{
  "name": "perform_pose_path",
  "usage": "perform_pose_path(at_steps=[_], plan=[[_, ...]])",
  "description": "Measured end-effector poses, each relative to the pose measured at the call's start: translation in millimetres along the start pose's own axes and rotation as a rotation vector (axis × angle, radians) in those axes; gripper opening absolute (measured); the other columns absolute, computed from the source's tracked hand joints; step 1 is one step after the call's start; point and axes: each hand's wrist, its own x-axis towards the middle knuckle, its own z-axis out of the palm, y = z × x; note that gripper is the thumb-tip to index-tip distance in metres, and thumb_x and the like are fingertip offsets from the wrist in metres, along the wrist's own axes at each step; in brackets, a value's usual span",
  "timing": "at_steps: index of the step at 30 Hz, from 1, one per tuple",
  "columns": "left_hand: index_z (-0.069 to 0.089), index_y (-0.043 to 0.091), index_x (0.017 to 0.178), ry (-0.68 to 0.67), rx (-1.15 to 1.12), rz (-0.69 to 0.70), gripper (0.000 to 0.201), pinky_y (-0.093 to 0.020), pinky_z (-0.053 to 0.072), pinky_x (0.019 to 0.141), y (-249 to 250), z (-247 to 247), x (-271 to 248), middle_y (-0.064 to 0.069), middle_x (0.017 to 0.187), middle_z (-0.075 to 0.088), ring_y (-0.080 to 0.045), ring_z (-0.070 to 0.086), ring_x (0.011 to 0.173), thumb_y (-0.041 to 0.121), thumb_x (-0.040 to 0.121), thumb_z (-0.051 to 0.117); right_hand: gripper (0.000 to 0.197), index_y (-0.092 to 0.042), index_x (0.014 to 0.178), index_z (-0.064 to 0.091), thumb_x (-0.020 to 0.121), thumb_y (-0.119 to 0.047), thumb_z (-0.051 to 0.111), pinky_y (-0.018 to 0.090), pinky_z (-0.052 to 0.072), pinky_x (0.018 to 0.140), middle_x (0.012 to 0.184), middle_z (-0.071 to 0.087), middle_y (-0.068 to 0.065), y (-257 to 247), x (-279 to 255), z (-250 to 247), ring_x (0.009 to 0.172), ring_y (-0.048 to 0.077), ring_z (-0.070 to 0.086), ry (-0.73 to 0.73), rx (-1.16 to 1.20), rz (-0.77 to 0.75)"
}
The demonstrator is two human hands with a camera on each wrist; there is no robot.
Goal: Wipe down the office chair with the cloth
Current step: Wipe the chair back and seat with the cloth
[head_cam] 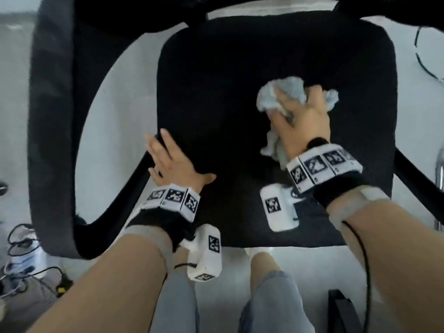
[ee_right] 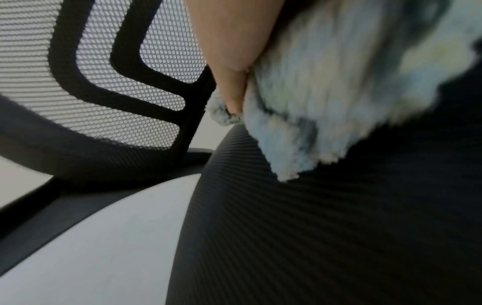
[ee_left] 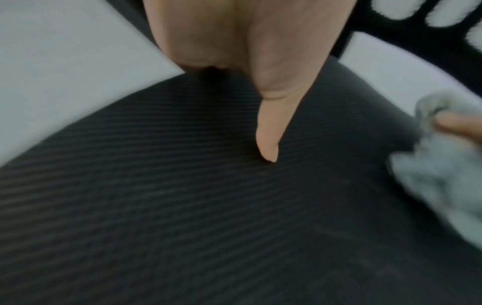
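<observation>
The black office chair's mesh seat (head_cam: 228, 80) fills the middle of the head view. A crumpled light blue-grey cloth (head_cam: 290, 90) lies on the seat's right half. My right hand (head_cam: 305, 121) is pressed down on top of it, fingers dug into the bunched fabric and the thumb (ee_right: 232, 90) tucked into a fold. The cloth (ee_right: 326, 92) hangs from the palm onto the seat (ee_right: 339, 227). My left hand (head_cam: 165, 157) rests flat on the seat's left edge, fingers straight and reaching past the edge, holding nothing. Its thumb (ee_left: 268, 134) lies on the seat fabric (ee_left: 208, 206), with the cloth (ee_left: 443, 175) off to the right.
A wide black armrest (head_cam: 50, 116) curves along the left, and its strut joins the seat near my left hand. The mesh backrest (ee_right: 104, 82) rises behind the seat. Cables (head_cam: 24, 260) and a bottle lie on the floor at lower left. My legs (head_cam: 269, 284) stand just before the seat's front edge.
</observation>
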Motion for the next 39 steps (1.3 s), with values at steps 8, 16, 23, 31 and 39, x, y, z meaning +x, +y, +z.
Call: perform_pose_path(at_steps=[8, 16, 23, 31, 39], plan=[[-0.016, 0.0, 0.144, -0.086, -0.031, 0.202, 0.125, -0.02, -0.012, 0.111, -50, 10, 9, -0.014, 0.154, -0.023, -0.023, -0.018, 0.144, 0.032, 0.067, 0.078, 0.047, -0.022, 0.138, 0.034, 0.092, -0.027, 0.043, 0.045, 0.032, 0.1, 0.141, 0.029, 0.012, -100, 2, 81, 0.127, 0.033, 0.031, -0.326, -0.296, -0.29], [-0.02, 0.006, 0.143, -0.131, -0.053, 0.177, 0.125, -0.031, 0.003, 0.119, -47, 2, 7, -0.008, 0.153, -0.026, -0.022, -0.017, 0.144, 0.028, 0.068, 0.078, 0.048, -0.026, 0.137, 0.038, 0.09, -0.023, 0.049, 0.048, 0.036, 0.097, 0.14, 0.031, 0.017, -55, 33, 47, 0.124, 0.037, 0.035, -0.148, -0.259, -0.014], [-0.021, 0.003, 0.142, -0.15, -0.044, 0.17, 0.121, -0.025, -0.002, 0.116, -44, 5, 3, -0.011, 0.152, -0.027, -0.023, -0.019, 0.144, 0.016, 0.071, 0.076, 0.052, -0.029, 0.131, 0.044, 0.081, -0.024, 0.057, 0.044, 0.042, 0.087, 0.121, 0.049, 0.013, -66, -51, 74, 0.108, 0.034, 0.049, -0.442, -0.338, -0.552], [-0.017, 0.006, 0.144, -0.074, 0.017, 0.15, 0.122, -0.028, 0.007, 0.118, -43, 7, 5, -0.008, 0.154, -0.023, -0.022, -0.011, 0.145, 0.019, 0.069, 0.078, 0.049, -0.023, 0.135, 0.039, 0.088, -0.021, 0.051, 0.052, 0.041, 0.091, 0.134, 0.033, 0.022, 33, -15, 0, 0.117, 0.042, 0.04, 0.09, -0.287, 0.348], [-0.021, 0.008, 0.143, -0.136, -0.034, 0.18, 0.12, -0.027, 0.006, 0.117, -50, 6, 7, -0.008, 0.153, -0.028, -0.02, -0.016, 0.144, 0.014, 0.071, 0.076, 0.057, -0.039, 0.123, 0.053, 0.071, -0.026, 0.072, 0.043, 0.047, 0.079, 0.113, 0.056, 0.008, -44, -88, 74, 0.099, 0.03, 0.055, -0.371, -0.296, -0.498]])
